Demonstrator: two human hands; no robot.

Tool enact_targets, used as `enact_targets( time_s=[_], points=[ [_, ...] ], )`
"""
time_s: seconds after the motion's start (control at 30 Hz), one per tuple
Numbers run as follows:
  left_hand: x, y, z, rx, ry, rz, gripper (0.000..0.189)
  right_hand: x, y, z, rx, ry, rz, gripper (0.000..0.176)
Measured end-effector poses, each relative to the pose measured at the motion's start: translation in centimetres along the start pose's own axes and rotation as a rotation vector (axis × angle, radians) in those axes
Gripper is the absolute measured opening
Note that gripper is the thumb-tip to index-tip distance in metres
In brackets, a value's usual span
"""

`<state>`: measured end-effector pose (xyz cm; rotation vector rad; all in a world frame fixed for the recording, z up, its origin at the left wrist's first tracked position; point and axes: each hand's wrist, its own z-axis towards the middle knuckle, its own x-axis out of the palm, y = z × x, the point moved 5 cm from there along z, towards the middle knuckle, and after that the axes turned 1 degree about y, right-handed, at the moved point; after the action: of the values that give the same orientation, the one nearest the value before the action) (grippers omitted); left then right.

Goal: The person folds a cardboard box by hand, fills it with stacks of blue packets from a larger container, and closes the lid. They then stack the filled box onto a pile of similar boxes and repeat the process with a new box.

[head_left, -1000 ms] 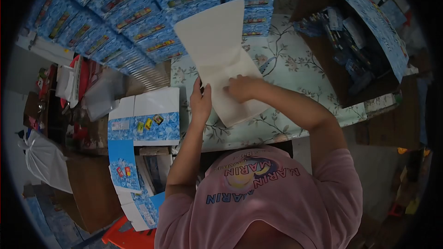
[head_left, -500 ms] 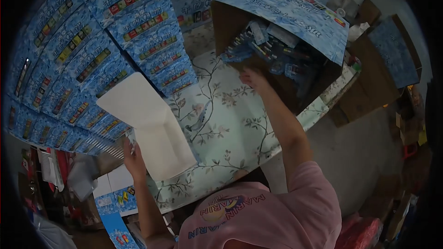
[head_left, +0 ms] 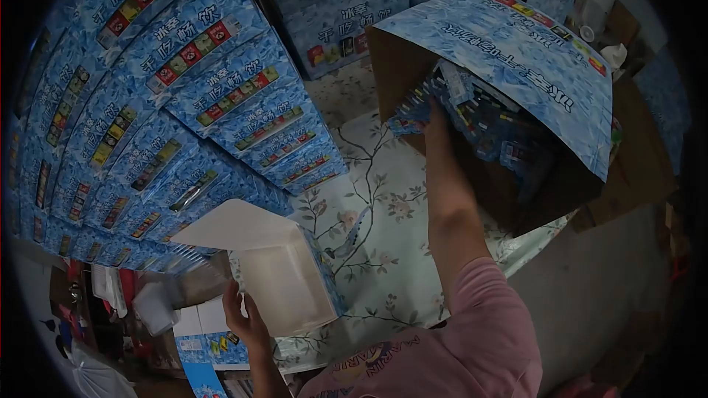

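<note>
A small box with a white inside (head_left: 284, 280) lies with its lid raised on the flowered tablecloth, and nothing lies in it. Beside its left wall is my left hand (head_left: 249, 322), thumb and fingers apart and holding nothing. My right hand (head_left: 436, 119) reaches into a big blue-printed carton (head_left: 516, 51) that lies on its side with its mouth toward me. Many small blue packets (head_left: 479, 118) are heaped inside. The hand is at the left part of the heap, its fingers hidden in shadow among the packets.
Tall stacks of blue printed boxes (head_left: 214, 44) stand on the left. Another blue carton (head_left: 339, 7) is at the back. The flowered tablecloth (head_left: 387, 214) covers the table. Below the left stack lies a flattened blue-and-white box (head_left: 199, 335). Brown cardboard (head_left: 627, 177) leans at the right.
My right hand has moved from the carton's mouth in to the packets. My left hand has come off the small box's edge and opened beside it. The view has shifted.
</note>
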<state>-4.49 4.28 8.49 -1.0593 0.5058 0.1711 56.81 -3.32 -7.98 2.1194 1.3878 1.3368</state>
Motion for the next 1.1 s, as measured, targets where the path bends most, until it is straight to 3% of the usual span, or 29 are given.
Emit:
enact_targets(
  time_s=[0.1,0.17,0.2,0.3,0.37,0.4,0.6,0.67,0.7,0.87,0.97,1.1],
  points=[
    [0.2,-0.3,0.1,-0.004,0.034,0.021,0.035,-1.2,-0.3,-0.1,0.015,-0.084,-0.050,0.058],
    [0.2,-0.1,0.0,0.005,0.015,0.001,0.034,-2.4,-0.2,-0.8,-0.224,0.080,0.068,0.049],
    [0.5,0.1,-0.1,-0.006,0.024,-0.005,0.034,-2.8,-0.3,-0.7,-0.228,0.070,0.056,0.049],
    [1.4,0.3,-0.2,-0.039,0.069,-0.050,0.034,-3.0,-0.8,-1.8,-0.155,0.033,0.141,0.044],
    [2.2,-0.8,0.0,0.014,0.096,-0.045,0.035,-1.0,-0.3,-3.8,0.134,0.062,0.082,0.040],
    [2.2,-1.1,0.0,0.022,0.088,-0.046,0.035,-0.4,-0.1,-3.7,0.132,0.073,0.086,0.040],
    [1.3,-1.0,-1.2,0.037,0.103,0.037,0.036,2.9,0.2,1.1,-0.121,0.154,0.396,0.046],
    [1.1,-0.6,-1.5,0.012,0.113,0.040,0.036,2.7,1.8,-1.2,-0.194,-0.083,0.329,0.049],
    [1.1,-0.7,-1.4,0.010,0.119,0.042,0.036,2.2,1.4,-1.0,-0.193,-0.089,0.329,0.049],
    [1.4,-0.8,-1.2,0.000,0.109,0.053,0.034,0.5,0.4,2.3,-0.300,0.046,0.355,0.049],
    [2.0,-0.6,-1.3,-0.027,0.140,0.031,0.033,0.5,0.3,0.5,-0.163,-0.105,0.256,0.048],
    [2.6,-0.8,-1.2,-0.037,0.137,0.009,0.033,0.5,1.1,1.1,-0.045,-0.026,0.151,0.046]
  ],
)
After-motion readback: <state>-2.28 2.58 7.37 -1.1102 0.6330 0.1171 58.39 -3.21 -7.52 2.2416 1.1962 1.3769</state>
